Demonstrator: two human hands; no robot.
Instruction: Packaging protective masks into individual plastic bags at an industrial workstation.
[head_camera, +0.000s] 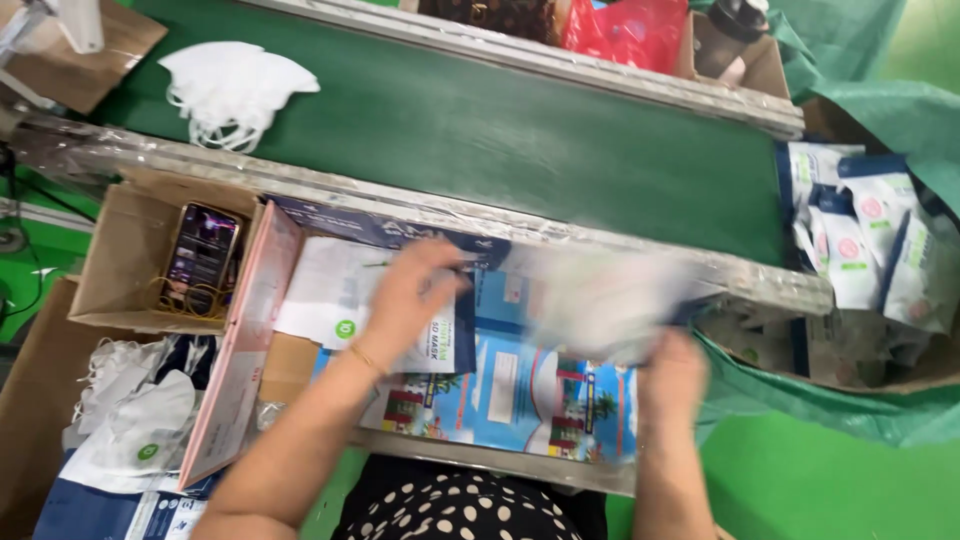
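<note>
Now, left hand (415, 290): my fingers spread open over the flat packets (500, 385).
Right hand (672, 375): closed on a blurred white mask (600, 300).
Belt (500, 130): carries a mask pile (235, 90).

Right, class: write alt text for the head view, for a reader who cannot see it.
Seen from above, a person's left hand and right hand work over flat blue printed packets; the right hand holds a motion-blurred white packet. Beyond lies a green conveyor belt with white masks; a phone sits in a cardboard box at left.
</note>
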